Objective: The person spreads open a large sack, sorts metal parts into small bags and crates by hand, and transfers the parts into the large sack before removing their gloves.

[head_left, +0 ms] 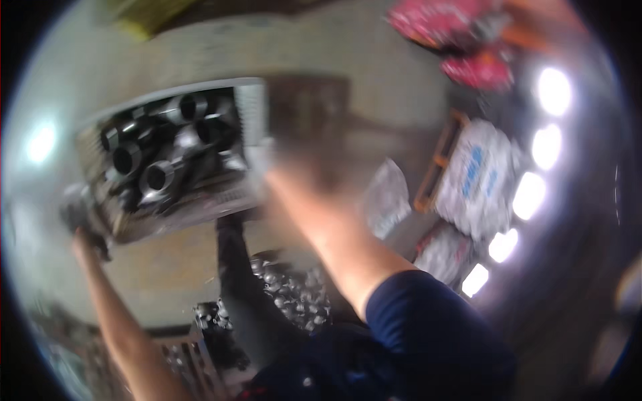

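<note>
The picture is smeared by motion. A pale plastic crate (251, 113) full of dark metal ring-shaped parts (160, 175) is raised and tilted toward me. My left hand (83, 224) grips the crate's left lower corner. My right hand (291, 170), very blurred, is at the crate's right edge and seems to hold it. My right arm, in a dark blue sleeve, reaches up from the lower right.
Below the crate lies a heap of small shiny metal parts (294, 294) beside a dark upright piece (237, 287). Another slatted crate (190, 354) sits at the lower left. White printed sacks (478, 174) and an orange frame (438, 160) are at the right, with pink bags (468, 40) above.
</note>
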`<state>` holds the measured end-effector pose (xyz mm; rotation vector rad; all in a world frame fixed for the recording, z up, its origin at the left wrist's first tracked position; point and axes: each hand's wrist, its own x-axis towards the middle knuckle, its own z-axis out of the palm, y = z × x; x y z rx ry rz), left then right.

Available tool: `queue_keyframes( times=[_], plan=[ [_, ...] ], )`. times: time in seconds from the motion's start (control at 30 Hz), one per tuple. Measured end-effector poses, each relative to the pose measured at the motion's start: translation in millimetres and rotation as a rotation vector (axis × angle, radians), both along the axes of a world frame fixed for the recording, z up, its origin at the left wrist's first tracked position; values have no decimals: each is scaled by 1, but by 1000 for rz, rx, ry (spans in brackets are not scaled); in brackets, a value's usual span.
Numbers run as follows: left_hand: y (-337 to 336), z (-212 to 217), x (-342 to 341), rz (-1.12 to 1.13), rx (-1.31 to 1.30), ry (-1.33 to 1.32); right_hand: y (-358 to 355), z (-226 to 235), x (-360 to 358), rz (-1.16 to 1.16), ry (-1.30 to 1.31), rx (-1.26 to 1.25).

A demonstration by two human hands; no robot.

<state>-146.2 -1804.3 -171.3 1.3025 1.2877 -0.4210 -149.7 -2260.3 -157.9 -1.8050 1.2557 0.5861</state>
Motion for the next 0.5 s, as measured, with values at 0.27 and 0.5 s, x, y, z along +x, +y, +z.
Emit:
queue_keyframes(
  times=[0.27, 0.5],
  plan=[
    [36, -77, 3, -946, 204, -223, -4, 13, 5, 425, 19, -121],
    [128, -70, 31, -1716, 718, -452, -39, 44, 21, 467, 15, -80]
  ],
)
